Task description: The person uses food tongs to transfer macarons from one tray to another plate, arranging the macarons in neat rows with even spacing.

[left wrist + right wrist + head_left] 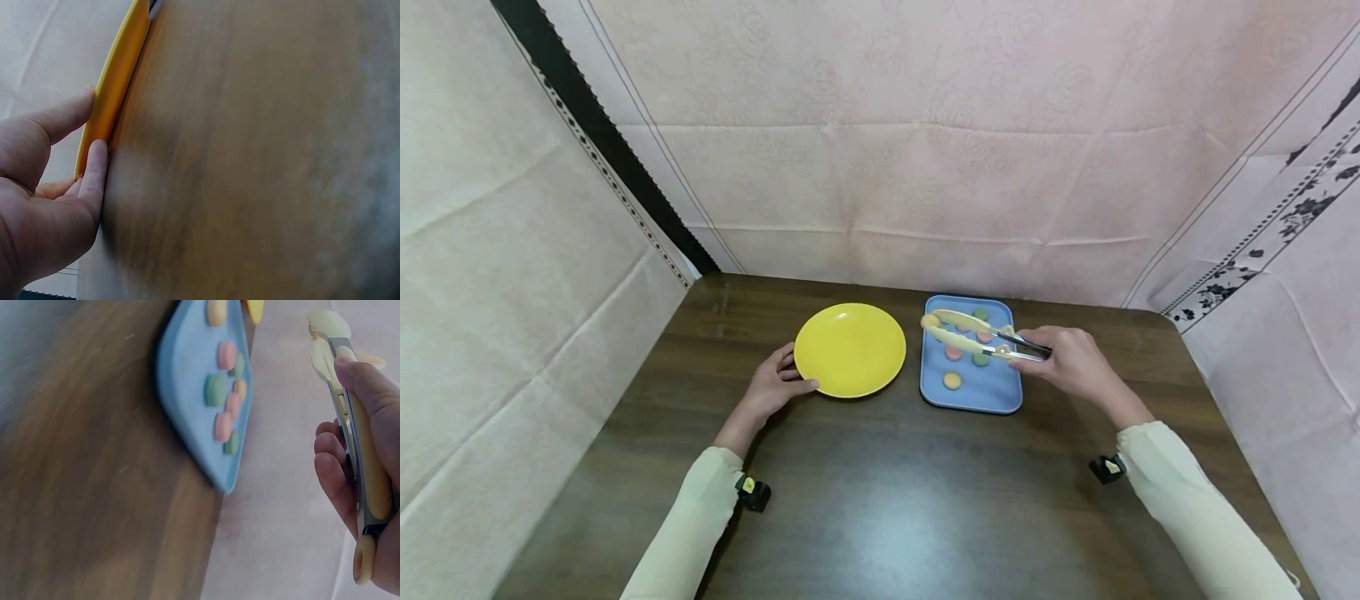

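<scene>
Beside the yellow plate (850, 350), my left hand (772, 383) holds its left rim between thumb and fingers. The left wrist view shows those digits around the plate's edge (115, 81), close to the tabletop. My right hand (1070, 363) grips tongs (966, 343) with cream tips over the blue tray (970, 396). Between the tong tips is a small yellow macaron (931, 321), raised above the tray's left edge. Pink, green and yellow macarons lie on the tray, among them a yellow one (952, 381) near its front. The tongs hide some of them.
Plate and tray stand side by side toward the back of the dark wooden table (880, 500). Pale cloth (910, 183) hangs behind the table and on both sides. Each wrist wears a small black camera.
</scene>
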Demonstrator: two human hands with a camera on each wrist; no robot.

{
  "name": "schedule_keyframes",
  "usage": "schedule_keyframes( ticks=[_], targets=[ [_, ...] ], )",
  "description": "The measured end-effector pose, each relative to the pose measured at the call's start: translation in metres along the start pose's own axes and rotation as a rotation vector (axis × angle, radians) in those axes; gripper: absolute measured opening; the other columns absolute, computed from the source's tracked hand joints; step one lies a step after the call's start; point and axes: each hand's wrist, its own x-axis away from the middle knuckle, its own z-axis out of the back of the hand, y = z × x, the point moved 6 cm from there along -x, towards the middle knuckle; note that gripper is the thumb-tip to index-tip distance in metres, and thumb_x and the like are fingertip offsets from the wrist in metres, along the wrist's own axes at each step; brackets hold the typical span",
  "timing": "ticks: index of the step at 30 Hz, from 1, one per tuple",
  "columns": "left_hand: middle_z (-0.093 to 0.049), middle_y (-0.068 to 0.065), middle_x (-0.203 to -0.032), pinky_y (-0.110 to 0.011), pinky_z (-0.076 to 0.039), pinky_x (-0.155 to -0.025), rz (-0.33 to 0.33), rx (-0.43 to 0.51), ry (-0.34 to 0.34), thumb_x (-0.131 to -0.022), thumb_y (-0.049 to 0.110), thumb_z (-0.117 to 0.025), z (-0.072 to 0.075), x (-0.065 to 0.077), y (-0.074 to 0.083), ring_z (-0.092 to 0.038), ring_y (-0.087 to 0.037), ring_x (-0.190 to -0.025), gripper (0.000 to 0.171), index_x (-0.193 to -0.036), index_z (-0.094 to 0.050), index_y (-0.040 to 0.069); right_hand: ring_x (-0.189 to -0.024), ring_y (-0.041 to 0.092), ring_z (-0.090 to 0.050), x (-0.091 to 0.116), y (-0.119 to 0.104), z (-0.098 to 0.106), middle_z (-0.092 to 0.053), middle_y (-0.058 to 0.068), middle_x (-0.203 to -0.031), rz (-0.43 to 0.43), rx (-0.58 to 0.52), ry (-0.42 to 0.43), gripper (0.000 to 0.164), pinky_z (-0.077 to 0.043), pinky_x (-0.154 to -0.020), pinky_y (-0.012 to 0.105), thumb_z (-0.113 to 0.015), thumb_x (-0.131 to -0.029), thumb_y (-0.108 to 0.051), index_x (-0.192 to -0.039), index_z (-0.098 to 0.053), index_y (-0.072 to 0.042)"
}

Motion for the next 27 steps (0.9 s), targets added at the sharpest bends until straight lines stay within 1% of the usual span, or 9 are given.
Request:
schedule_keyframes(
  ticks=[4,8,12,17,19,22,24,25,27],
  targets=[
    [-0.039,-0.021,-0.157,-0.039,-0.052,-0.1,-0.021,0.002,0.012,-0.09,0.007,-0.079,0.002,-0.008,-0.013,-0.05,-0.039,-0.134,0.093,-0.162,-0.021,0.005,-0.098,0.031,-0.071,-0.019,-0.01,-0.004,-0.074,0.019,-0.116,-0.004,-0.014,-0.019,0.057,-0.056,-0.079,0.048,-0.085,-0.084,-0.039,-0.123,-0.073,0.001],
    [-0.043,-0.019,-0.155,-0.039,-0.052,-0.1,-0.046,-0.014,0.029,-0.089,0.009,-0.08,0.002,-0.01,-0.017,-0.053,-0.037,-0.132,0.092,-0.162,-0.025,0.007,-0.107,0.034,-0.07,-0.036,-0.021,-0.008,-0.071,0.02,-0.122,0.01,-0.023,-0.041,0.06,-0.056,-0.084,0.051,-0.084,-0.085,-0.041,-0.127,-0.071,0.0],
    [-0.044,-0.018,-0.155,-0.039,-0.052,-0.1,-0.049,-0.014,0.034,-0.088,0.008,-0.081,0.002,-0.01,-0.018,-0.054,-0.036,-0.131,0.092,-0.162,-0.026,0.008,-0.102,0.031,-0.071,-0.051,-0.034,-0.015,-0.072,0.017,-0.122,0.045,-0.031,-0.052,0.06,-0.056,-0.082,0.048,-0.085,-0.084,-0.041,-0.128,-0.071,-0.002],
    [-0.044,-0.018,-0.155,-0.038,-0.053,-0.098,-0.051,-0.004,0.03,-0.087,0.008,-0.082,0.001,-0.011,-0.02,-0.054,-0.037,-0.131,0.092,-0.162,-0.027,0.008,-0.082,0.022,-0.068,-0.065,-0.048,-0.026,-0.074,0.014,-0.116,0.078,-0.038,-0.026,0.057,-0.055,-0.073,0.043,-0.088,-0.081,-0.037,-0.125,-0.073,-0.005],
    [-0.044,-0.018,-0.155,-0.038,-0.053,-0.098,-0.05,-0.003,0.03,-0.087,0.009,-0.082,0.001,-0.012,-0.021,-0.054,-0.036,-0.131,0.092,-0.162,-0.027,0.009,-0.071,0.02,-0.062,-0.071,-0.053,-0.032,-0.076,0.014,-0.11,0.089,-0.045,-0.027,0.056,-0.053,-0.068,0.041,-0.088,-0.081,-0.035,-0.125,-0.073,-0.005],
    [-0.044,-0.018,-0.154,-0.038,-0.053,-0.098,-0.046,-0.008,0.038,-0.087,0.009,-0.082,0.003,-0.012,-0.021,-0.054,-0.036,-0.13,0.092,-0.162,-0.027,0.009,-0.071,0.02,-0.063,-0.08,-0.061,-0.042,-0.078,0.007,-0.09,0.101,-0.036,-0.048,0.055,-0.053,-0.067,0.041,-0.086,-0.083,-0.037,-0.126,-0.073,-0.006],
    [-0.044,-0.018,-0.154,-0.038,-0.053,-0.098,-0.041,-0.014,0.042,-0.087,0.009,-0.082,0.003,-0.011,-0.021,-0.055,-0.036,-0.13,0.093,-0.162,-0.027,0.009,-0.075,0.02,-0.067,-0.085,-0.065,-0.051,-0.076,0.0,-0.073,0.091,-0.035,-0.08,0.056,-0.054,-0.071,0.042,-0.084,-0.084,-0.039,-0.128,-0.072,-0.007],
    [-0.044,-0.018,-0.154,-0.039,-0.053,-0.098,-0.039,-0.017,0.043,-0.087,0.009,-0.082,0.003,-0.011,-0.021,-0.054,-0.036,-0.13,0.093,-0.162,-0.027,0.008,-0.077,0.019,-0.07,-0.088,-0.066,-0.054,-0.074,-0.003,-0.068,0.082,-0.031,-0.097,0.057,-0.055,-0.076,0.043,-0.083,-0.085,-0.04,-0.13,-0.071,-0.007],
    [-0.044,-0.018,-0.154,-0.04,-0.052,-0.099,-0.036,-0.022,0.045,-0.087,0.01,-0.082,0.004,-0.011,-0.02,-0.054,-0.036,-0.13,0.093,-0.162,-0.027,0.008,-0.075,0.018,-0.073,-0.093,-0.068,-0.062,-0.071,-0.005,-0.06,0.057,-0.044,-0.137,0.058,-0.056,-0.085,0.045,-0.081,-0.087,-0.042,-0.133,-0.069,-0.008]
  ],
)
